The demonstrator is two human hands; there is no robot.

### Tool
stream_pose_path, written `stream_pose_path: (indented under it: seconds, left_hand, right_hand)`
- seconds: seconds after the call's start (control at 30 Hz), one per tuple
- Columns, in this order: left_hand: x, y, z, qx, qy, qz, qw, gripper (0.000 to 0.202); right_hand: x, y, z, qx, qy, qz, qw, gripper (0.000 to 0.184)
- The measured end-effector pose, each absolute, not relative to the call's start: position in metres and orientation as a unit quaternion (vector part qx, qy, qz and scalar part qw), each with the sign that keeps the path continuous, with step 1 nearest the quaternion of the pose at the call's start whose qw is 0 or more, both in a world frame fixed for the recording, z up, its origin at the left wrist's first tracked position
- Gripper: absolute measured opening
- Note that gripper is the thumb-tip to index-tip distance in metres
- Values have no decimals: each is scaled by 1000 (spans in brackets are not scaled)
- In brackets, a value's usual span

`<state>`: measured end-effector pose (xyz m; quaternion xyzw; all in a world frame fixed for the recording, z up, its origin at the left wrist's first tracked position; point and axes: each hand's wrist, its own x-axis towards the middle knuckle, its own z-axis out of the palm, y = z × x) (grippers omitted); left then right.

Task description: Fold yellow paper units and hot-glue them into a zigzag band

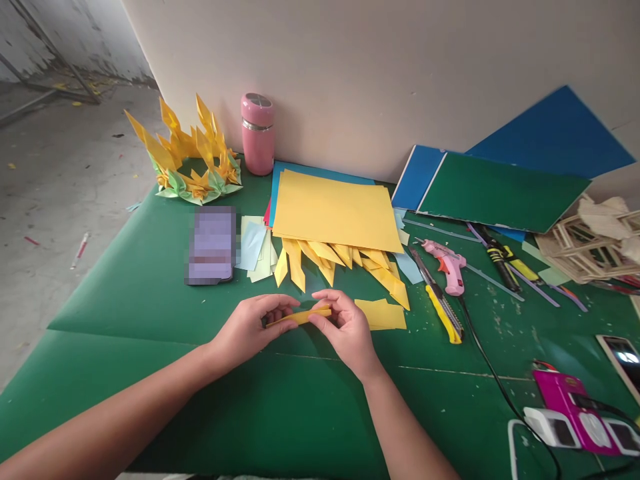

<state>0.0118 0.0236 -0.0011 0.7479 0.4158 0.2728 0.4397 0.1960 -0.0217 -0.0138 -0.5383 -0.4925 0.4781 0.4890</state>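
Between my two hands is a narrow folded strip of yellow paper [304,316], held a little above the green table. My left hand [255,324] pinches its left end between thumb and fingers. At the other end my right hand [346,328] grips it, thumb in front. Just right of my right hand lie yellow paper pieces [385,315]. Beyond my hands, pointed folded yellow paper pieces [327,256] stick out from under a stack of yellow sheets [337,208].
A yellow and green paper crown [193,160], pink flask [259,137] and blurred phone [213,243] stand left. To the right lie a yellow utility knife [443,312], pink glue gun [449,267] with its cord, and a magenta power strip [570,407]. Boards [505,193] lean on the wall.
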Motion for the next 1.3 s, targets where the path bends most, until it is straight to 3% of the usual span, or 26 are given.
stream_pose_path:
  seconds: [0.4,0.8,1.07,1.3]
  left_hand:
    - [13,21,1,745,418,264,448,11]
    - [13,22,-6,822,323,317,345,17]
    - [12,19,-7,849,340,282,289,29]
    - [12,18,-8,869,337,258,253,32]
  right_hand:
    - [196,-21,-11,-573,-492,432,493,10]
    - [196,-21,-14,-596,-531,368,477,9]
    - [196,-19,-14,-584,-646,224,438,10]
    - [197,-17,-13,-577,-680,209,401,13]
